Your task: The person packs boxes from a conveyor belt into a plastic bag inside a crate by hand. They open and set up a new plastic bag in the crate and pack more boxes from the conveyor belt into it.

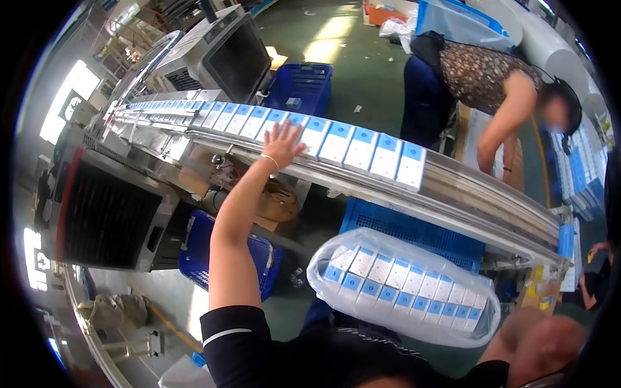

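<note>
My left hand (283, 145) reaches out with fingers spread over the row of blue-and-white boxes (315, 136) on the conveyor. Its palm is over the boxes near the middle of the row; whether it presses on them I cannot tell. My bent right arm (543, 339) shows blurred at the lower right, and its hand is out of view. Close to my body, a clear plastic bag (317, 268) holds two rows of similar blue-and-white boxes (388, 294).
The conveyor (491, 194) runs from upper left to right. Beneath it are a blue crate (414, 226) and a blue basket (268, 258); another blue crate (301, 84) stands beyond. Across the belt, a person (491, 84) bends over stacked boxes. Machines stand at left.
</note>
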Tool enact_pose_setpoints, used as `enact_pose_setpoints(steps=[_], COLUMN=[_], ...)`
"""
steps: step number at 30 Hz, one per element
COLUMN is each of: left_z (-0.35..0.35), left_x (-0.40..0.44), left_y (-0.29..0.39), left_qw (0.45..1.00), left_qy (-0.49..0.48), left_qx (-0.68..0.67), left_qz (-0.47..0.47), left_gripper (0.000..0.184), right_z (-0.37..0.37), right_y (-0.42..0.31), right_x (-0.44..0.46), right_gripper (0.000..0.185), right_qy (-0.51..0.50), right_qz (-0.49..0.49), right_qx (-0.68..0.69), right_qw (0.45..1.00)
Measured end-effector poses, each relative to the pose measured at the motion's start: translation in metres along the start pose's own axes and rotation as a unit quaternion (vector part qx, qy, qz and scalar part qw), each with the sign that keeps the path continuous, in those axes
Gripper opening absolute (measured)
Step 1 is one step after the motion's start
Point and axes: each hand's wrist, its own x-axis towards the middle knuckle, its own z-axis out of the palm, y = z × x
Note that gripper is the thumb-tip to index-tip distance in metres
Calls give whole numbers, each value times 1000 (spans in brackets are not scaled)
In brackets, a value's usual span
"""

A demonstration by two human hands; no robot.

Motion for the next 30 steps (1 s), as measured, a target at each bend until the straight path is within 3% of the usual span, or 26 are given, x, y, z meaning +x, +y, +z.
enact_pose_setpoints(steps=[1,2,3,5,6,8,9,10,11,12,13,17,18,21,23,25,27,28,30], left_z=[12,-16,-28,-11,-26,0,20,15,9,1,-7,4,-4,-13,14,25,23,40,47], left_x=[-5,-7,-8,10,12,30,36,35,32,33,35,44,47,65,78,87,89,90,91], left_y=[-1,8,7,-35,-50,-117,-155,-167,-169,-164,-161,-178,-174,-187,-209,-224,-214,-226,-200], left_qw=[1000,996,996,990,973,957,946,936,919,922,923,905,919,912,920,917,921,919,915], left_qy=[-11,-86,-85,41,165,215,189,144,93,59,26,41,-23,-115,-100,-116,-103,-63,-67], left_qx=[-10,-31,-25,-137,-151,-36,50,5,-40,-17,8,-43,3,-49,-38,-170,-185,-288,-304], left_qz=[1,-2,18,-16,-58,-192,-259,-323,-382,-383,-384,-422,-395,-390,-376,-342,-327,-261,-256], left_gripper=[66,67,67,55,46,54,60,65,70,75,81,83,87,112,118,114,109,104,101], right_z=[6,12,17,24,26,37,43,39,35,28,19,-19,-22,-31,-32,-33,-26,-28,-37], right_y=[5,9,13,19,19,23,26,26,27,30,31,39,43,52,58,67,74,79,84], right_x=[-3,-5,-7,-20,-35,-85,-115,-151,-184,-212,-236,-308,-317,-336,-353,-366,-354,-355,-358], right_gripper=[27,27,27,26,26,26,26,32,32,32,30,26,24,22,25,28,41,48,55], right_qy=[-3,-11,-25,-87,-146,-260,-291,-265,-266,-266,-284,-229,-206,-213,-199,-241,-249,-256,-267], right_qz=[6,13,25,72,129,304,400,532,571,608,606,670,686,699,724,699,721,730,742], right_qx=[4,5,2,-17,-58,-186,-212,-178,-180,-181,-206,-218,-222,-233,-220,-262,-257,-253,-238], right_qw=[1000,1000,999,993,979,898,842,784,756,726,714,671,662,641,622,620,594,580,566])
